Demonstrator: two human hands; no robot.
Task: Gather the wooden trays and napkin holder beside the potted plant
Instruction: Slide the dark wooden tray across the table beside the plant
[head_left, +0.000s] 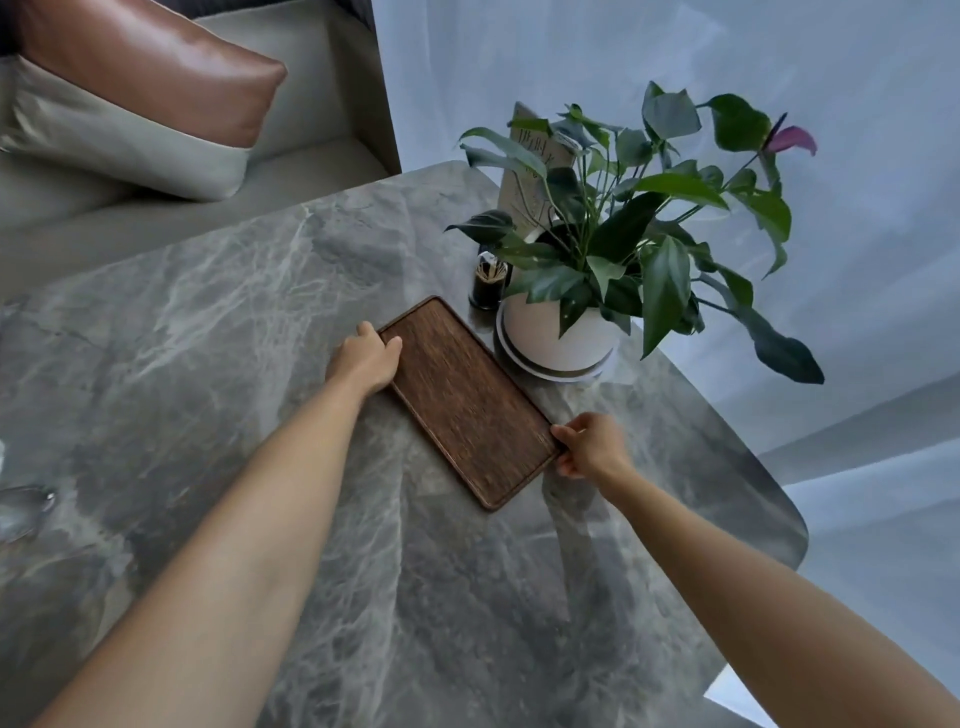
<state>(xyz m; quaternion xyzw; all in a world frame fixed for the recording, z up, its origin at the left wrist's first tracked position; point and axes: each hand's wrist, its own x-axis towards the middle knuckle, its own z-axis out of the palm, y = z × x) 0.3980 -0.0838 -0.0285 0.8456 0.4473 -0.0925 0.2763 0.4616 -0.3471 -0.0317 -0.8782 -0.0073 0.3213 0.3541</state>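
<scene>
A dark wooden tray (467, 400) lies flat and empty on the grey marble table (234, 322), set diagonally just left of the potted plant (558, 338) in its white pot. My left hand (366, 358) grips the tray's far left end, thumb over the rim. My right hand (589, 444) pinches the tray's near right corner. Behind the plant's leaves stands a pale upright card or holder (530, 171), partly hidden. No second tray is in sight.
A small black toothpick jar (488, 283) stands between the tray's far end and the pot. The table's rounded right edge (779, 488) drops off near my right arm. A glass object (23, 512) sits at the left edge. A sofa with a cushion (145, 88) lies beyond.
</scene>
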